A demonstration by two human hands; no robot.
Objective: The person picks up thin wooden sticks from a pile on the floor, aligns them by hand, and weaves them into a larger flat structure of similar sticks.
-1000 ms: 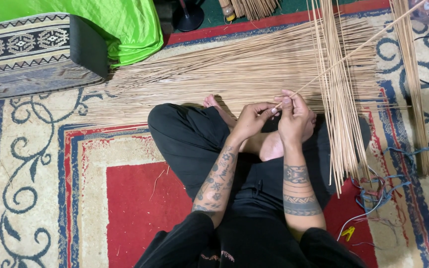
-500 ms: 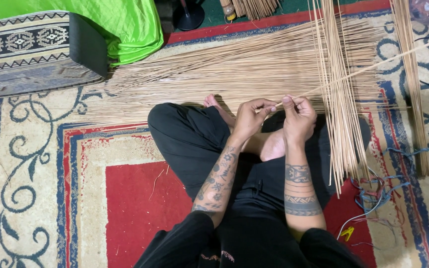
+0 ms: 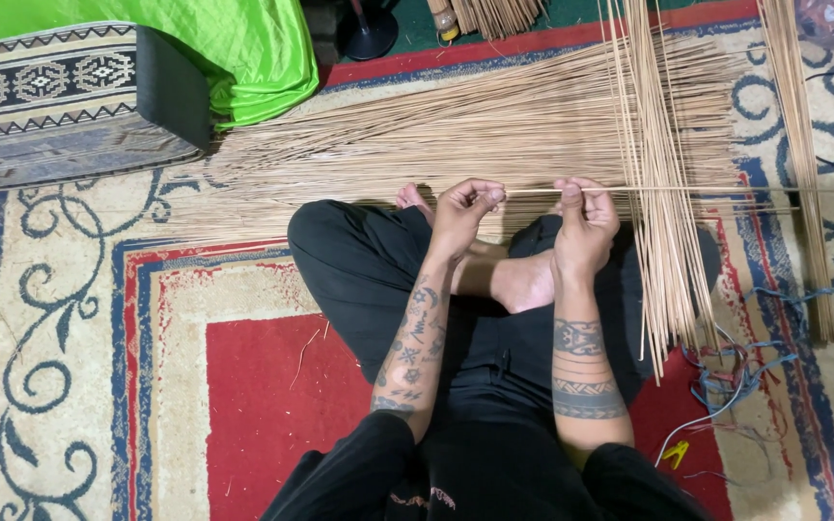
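left hand (image 3: 465, 210) pinching end of thin tan straight stick (image 3: 687, 189) | right hand (image 3: 583, 224) closing around same stick | both hovering over spread tan stick pile (image 3: 456, 145)

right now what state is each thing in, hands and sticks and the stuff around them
left hand: pinched on the single stick
right hand: pinched on the same stick
single stick: held level, crossing the upright bundle
upright bundle of sticks: lying loose on the carpet
fanned pile of sticks: spread flat, lengthwise left to right
patterned cushion: lying on the carpet
green cloth: draped behind the cushion
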